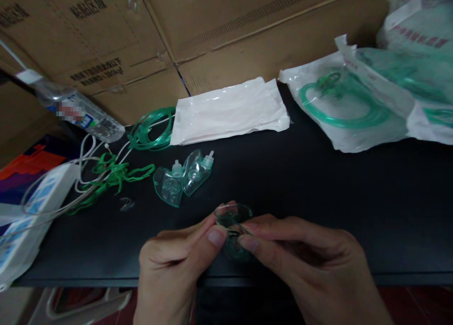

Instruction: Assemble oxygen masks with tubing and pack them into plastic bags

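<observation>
A clear green oxygen mask [233,214] is held between my hands, just above the front edge of the black table. My left hand [180,252] grips its left side, with the thumb in front and fingertips showing behind the rim. My right hand [304,254] pinches at the mask's middle, where a small thin strip [233,233] shows; the exact piece between these fingertips is hard to make out. Beyond my hands lie two more oxygen masks, a left one [169,185] and a right one [196,174], side by side with pale connectors upward.
Green elastic straps [118,171] and white cables lie left, by a power strip [42,207]. A plastic bottle [78,107] leans behind them. Coiled green tubing [152,131], white packets [230,110] and bagged mask sets [347,103] line the back, before cardboard boxes [212,22].
</observation>
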The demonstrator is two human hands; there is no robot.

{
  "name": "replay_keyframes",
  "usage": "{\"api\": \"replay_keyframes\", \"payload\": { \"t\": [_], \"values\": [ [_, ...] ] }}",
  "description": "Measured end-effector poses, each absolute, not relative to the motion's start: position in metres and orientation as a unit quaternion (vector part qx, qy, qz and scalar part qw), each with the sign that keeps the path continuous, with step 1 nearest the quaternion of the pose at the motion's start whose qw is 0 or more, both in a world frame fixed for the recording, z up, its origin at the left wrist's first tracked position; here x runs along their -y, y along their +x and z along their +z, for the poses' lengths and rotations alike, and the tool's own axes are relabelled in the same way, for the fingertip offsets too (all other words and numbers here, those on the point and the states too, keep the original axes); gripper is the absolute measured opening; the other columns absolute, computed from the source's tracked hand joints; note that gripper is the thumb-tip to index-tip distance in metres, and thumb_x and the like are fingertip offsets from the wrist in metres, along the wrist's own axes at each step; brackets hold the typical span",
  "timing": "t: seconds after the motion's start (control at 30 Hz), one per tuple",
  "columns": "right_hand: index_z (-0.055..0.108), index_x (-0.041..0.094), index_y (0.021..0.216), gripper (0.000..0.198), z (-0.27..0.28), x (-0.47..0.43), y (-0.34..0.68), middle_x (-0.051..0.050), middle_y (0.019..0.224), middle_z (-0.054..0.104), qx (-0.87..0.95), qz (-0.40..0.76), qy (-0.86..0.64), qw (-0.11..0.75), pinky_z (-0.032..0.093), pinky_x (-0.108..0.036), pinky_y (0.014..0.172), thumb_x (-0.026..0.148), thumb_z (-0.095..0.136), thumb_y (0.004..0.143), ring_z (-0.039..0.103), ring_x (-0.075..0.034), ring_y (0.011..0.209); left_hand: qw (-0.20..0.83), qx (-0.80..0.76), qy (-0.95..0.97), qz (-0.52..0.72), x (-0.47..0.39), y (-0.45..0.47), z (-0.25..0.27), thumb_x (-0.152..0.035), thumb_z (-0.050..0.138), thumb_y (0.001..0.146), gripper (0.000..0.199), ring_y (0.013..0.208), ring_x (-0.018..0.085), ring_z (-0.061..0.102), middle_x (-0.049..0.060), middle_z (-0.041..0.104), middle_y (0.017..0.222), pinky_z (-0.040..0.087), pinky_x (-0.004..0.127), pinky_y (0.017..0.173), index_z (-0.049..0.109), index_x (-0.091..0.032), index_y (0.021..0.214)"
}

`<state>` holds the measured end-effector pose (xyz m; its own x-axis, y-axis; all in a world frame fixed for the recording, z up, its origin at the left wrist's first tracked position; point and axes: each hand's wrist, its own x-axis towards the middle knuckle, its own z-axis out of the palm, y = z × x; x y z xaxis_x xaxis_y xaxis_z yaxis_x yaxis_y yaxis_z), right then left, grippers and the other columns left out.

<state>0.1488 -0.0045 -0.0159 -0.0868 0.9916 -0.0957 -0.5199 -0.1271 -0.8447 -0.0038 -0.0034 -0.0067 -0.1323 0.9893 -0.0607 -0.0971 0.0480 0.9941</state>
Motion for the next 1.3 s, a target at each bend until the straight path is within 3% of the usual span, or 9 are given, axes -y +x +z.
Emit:
{"api": "replay_keyframes", "payload": {
  "t": [0.23,0.37,0.7,0.9,1.03,1.3],
  "values": [
    [0.086,0.036,0.083,0.021,-0.0165,0.0051,0.1466,0.005,0.086,0.086,0.318,0.66,-0.376,0.567,0.064,-0.015,0.083,0.015,0.086,0.079,0.082,-0.014,0.087,0.508,-0.534,0.43,0.521,0.0034,-0.011,-0.0075,-0.04,0.09,0.075,0.011,0.09,0.022,0.082,-0.001,0.083,0.079,0.063,0.023,0.09,0.083,-0.032,0.071],
    [0.086,0.033,0.083,0.019,-0.0153,0.0045,0.1469,0.004,0.085,0.086,0.319,0.666,-0.372,0.562,0.067,-0.024,0.085,0.014,0.085,0.08,0.082,-0.019,0.087,0.512,-0.542,0.425,0.514,0.0024,-0.0105,-0.0059,-0.04,0.092,0.072,0.015,0.09,0.022,0.082,-0.001,0.083,0.077,0.063,0.023,0.089,0.082,-0.031,0.066],
    [0.086,0.029,0.083,0.012,-0.0144,0.0047,0.1451,0.0,0.086,0.085,0.297,0.667,-0.378,0.57,0.068,-0.034,0.083,0.019,0.087,0.078,0.082,-0.023,0.085,0.525,-0.547,0.419,0.499,0.0006,-0.0129,-0.0065,-0.04,0.091,0.073,0.017,0.091,0.019,0.081,-0.002,0.084,0.086,0.06,0.017,0.089,0.081,-0.032,0.062],
    [0.086,0.032,0.079,0.009,-0.0143,0.0023,0.1458,0.002,0.084,0.085,0.25,0.714,-0.34,0.559,0.065,-0.025,0.081,0.025,0.09,0.075,0.081,-0.018,0.086,0.553,-0.524,0.417,0.496,-0.0019,-0.0093,-0.0018,-0.039,0.092,0.072,0.014,0.089,0.019,0.081,-0.001,0.083,0.084,0.06,0.014,0.085,0.082,-0.032,0.064],
    [0.086,0.031,0.081,0.008,-0.0136,0.0019,0.1463,0.003,0.088,0.085,0.239,0.74,-0.306,0.549,0.062,-0.023,0.085,0.026,0.09,0.077,0.08,-0.016,0.092,0.566,-0.528,0.386,0.502,-0.0024,-0.006,0.0006,-0.039,0.093,0.07,0.016,0.086,0.022,0.082,0.003,0.083,0.087,0.063,0.015,0.078,0.086,-0.028,0.079],
    [0.08,0.025,0.082,0.01,-0.0162,0.0054,0.1468,0.002,0.082,0.079,0.235,0.709,-0.369,0.553,0.058,-0.019,0.076,0.031,0.087,0.08,0.074,-0.013,0.081,0.506,-0.581,0.358,0.528,0.002,-0.0066,-0.0038,-0.036,0.094,0.068,0.019,0.086,0.021,0.082,0.003,0.084,0.09,0.062,0.014,0.077,0.086,-0.028,0.083]
  ]
}}
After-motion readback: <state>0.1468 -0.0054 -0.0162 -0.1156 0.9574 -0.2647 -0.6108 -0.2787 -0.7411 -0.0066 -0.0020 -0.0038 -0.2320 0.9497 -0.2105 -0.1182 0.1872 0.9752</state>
